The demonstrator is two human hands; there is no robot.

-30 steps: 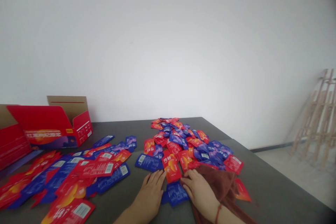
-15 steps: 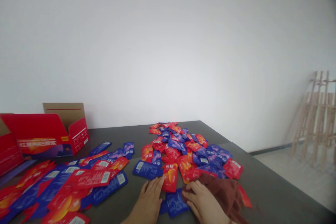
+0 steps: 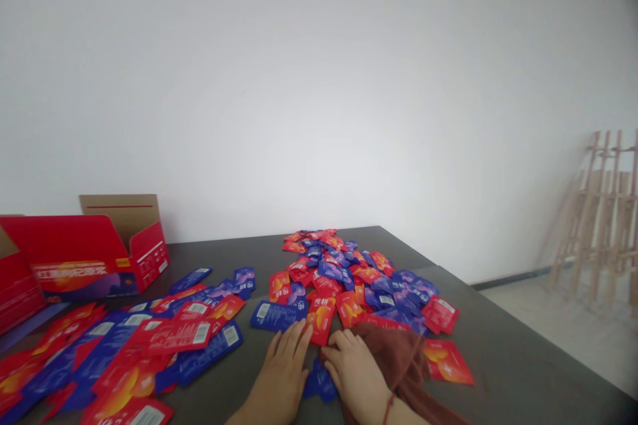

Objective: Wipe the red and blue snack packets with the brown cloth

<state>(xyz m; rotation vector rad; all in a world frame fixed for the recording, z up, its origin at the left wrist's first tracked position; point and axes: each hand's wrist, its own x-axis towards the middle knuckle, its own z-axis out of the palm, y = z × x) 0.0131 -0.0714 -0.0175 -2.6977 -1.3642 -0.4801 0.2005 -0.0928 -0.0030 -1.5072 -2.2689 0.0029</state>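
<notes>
My left hand [image 3: 278, 372] lies flat on the dark table, fingers stretched out, at the lower edge of a red and orange sachet [image 3: 321, 320]. Close on its right, my right hand [image 3: 356, 372] has bent fingers and presses on a brown cloth [image 3: 399, 352], which shows on both sides of it. A blue sachet [image 3: 321, 382] lies between my hands, partly covered by the right one. Beyond my fingertips spreads a loose pile of red and blue sachets [image 3: 339, 272]. A red sachet [image 3: 448, 362] lies right of the cloth.
More red and blue sachets [image 3: 164, 339] overlap on the left of the table [image 3: 214, 255]. Behind them stands an open red carton [image 3: 84, 255], with another red carton [image 3: 14, 285] at the left edge. Wooden easels [image 3: 598, 226] lean by the wall at right.
My right hand has moved left and slightly away from me, drawing the cloth along and covering more of the blue sachet. The red sachet at right shows more fully. My left hand barely moved.
</notes>
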